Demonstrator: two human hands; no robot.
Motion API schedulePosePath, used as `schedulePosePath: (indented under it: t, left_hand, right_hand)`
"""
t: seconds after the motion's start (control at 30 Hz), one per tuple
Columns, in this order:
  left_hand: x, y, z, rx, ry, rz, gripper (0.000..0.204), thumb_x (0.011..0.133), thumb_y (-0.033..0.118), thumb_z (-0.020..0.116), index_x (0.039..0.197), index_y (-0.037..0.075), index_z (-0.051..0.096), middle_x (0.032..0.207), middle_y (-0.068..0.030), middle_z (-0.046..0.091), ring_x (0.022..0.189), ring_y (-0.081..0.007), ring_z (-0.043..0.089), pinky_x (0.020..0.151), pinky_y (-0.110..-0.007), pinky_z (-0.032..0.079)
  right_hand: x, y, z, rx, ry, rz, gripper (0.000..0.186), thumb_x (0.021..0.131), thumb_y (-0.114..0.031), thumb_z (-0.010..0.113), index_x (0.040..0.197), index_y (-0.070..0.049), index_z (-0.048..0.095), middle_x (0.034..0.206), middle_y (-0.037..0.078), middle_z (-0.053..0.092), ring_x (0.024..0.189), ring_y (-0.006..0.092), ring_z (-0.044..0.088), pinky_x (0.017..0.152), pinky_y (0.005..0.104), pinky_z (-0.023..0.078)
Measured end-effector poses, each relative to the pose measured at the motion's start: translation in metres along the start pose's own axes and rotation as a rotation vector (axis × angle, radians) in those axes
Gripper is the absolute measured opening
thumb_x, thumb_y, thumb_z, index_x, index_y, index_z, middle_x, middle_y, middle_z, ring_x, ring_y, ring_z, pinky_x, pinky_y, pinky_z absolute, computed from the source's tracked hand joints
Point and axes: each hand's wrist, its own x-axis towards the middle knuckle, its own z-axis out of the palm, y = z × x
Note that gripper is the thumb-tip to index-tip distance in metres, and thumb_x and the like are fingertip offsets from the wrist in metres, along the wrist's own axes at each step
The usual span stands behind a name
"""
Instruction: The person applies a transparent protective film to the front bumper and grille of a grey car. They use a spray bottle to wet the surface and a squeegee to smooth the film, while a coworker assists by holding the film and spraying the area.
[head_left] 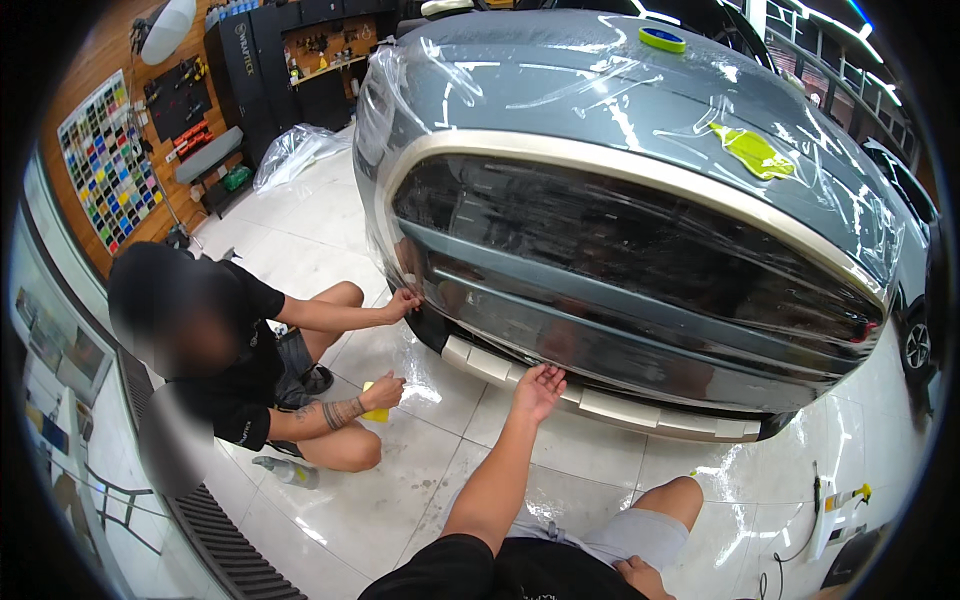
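Observation:
My left hand point(540, 392) reaches forward, palm up, to the lower edge of the grey car's bumper point(600, 330). Its fingertips are pinched on the edge of the clear film point(470, 300) that lies over the bodywork. A pale strip point(600, 158) borders the dark glossy panel point(590, 220) above. Low by my right thigh is my right hand point(642, 578); its fingers are partly cut off by the frame. At the left, another person's hand point(403, 303) touches the film's corner, and their other hand point(383, 390) holds a yellow squeegee card point(377, 408).
A co-worker point(215, 340) crouches close on my left, beside a spray bottle point(287, 470). A lime-green cloth point(752, 152) and a green-rimmed roll point(661, 39) lie on the car. Light segmented blocks point(620, 405) run below the bumper. A cable point(790, 555) trails at lower right.

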Motion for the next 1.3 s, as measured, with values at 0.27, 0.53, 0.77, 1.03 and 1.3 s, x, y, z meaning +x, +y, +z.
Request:
schedulePosePath:
  t: [0.27, 0.53, 0.77, 1.03, 1.3]
  left_hand:
    - [-0.048, 0.057, 0.051, 0.943, 0.268, 0.174, 0.028, 0.090, 0.017, 0.057, 0.114, 0.002, 0.055, 0.106, -0.0105, 0.062, 0.093, -0.0256, 0.062, 0.082, -0.035, 0.050]
    - [-0.125, 0.185, 0.190, 1.665, -0.034, 1.368, 0.041, 0.084, 0.011, 0.062, 0.121, -0.005, 0.054, 0.126, -0.0233, 0.052, 0.115, -0.0385, 0.051, 0.099, -0.044, 0.039]
    - [-0.091, 0.212, 0.205, 1.946, -0.117, 1.539, 0.053, 0.082, 0.014, 0.064, 0.130, -0.002, 0.048, 0.140, -0.0244, 0.039, 0.130, -0.0454, 0.035, 0.105, -0.052, 0.031]
    - [-0.110, 0.205, 0.170, 1.934, -0.164, 1.483, 0.048, 0.083, 0.015, 0.062, 0.128, -0.001, 0.051, 0.140, -0.0225, 0.041, 0.130, -0.0432, 0.036, 0.106, -0.052, 0.030]
    - [-0.145, 0.192, 0.129, 1.849, -0.141, 1.376, 0.042, 0.083, 0.013, 0.062, 0.122, -0.003, 0.055, 0.133, -0.0221, 0.047, 0.125, -0.0427, 0.041, 0.103, -0.049, 0.034]
  right_hand:
    - [0.036, -0.015, -0.036, 0.007, -0.255, -0.071, 0.027, 0.085, -0.015, 0.054, 0.110, -0.007, 0.059, 0.099, 0.020, 0.060, 0.088, 0.0397, 0.061, 0.074, 0.0464, 0.051]
    - [0.074, -0.038, -0.058, -0.010, -0.356, -0.019, 0.028, 0.082, -0.012, 0.057, 0.110, -0.007, 0.061, 0.093, 0.017, 0.063, 0.086, 0.0361, 0.062, 0.074, 0.0435, 0.051]
    - [0.046, 0.046, -0.058, -0.121, -0.308, -0.147, 0.029, 0.080, -0.009, 0.059, 0.109, -0.006, 0.062, 0.089, 0.014, 0.066, 0.085, 0.0330, 0.063, 0.074, 0.0409, 0.051]
    - [0.203, -0.202, -0.247, -0.162, 0.620, -0.528, 0.029, 0.087, -0.009, 0.057, 0.115, -0.004, 0.057, 0.087, 0.018, 0.063, 0.076, 0.0370, 0.062, 0.065, 0.0431, 0.050]
    - [0.279, -0.294, -0.284, -0.688, 0.752, -0.538, 0.034, 0.083, -0.008, 0.057, 0.117, -0.011, 0.055, 0.075, 0.009, 0.057, 0.066, 0.0280, 0.062, 0.055, 0.0393, 0.049]
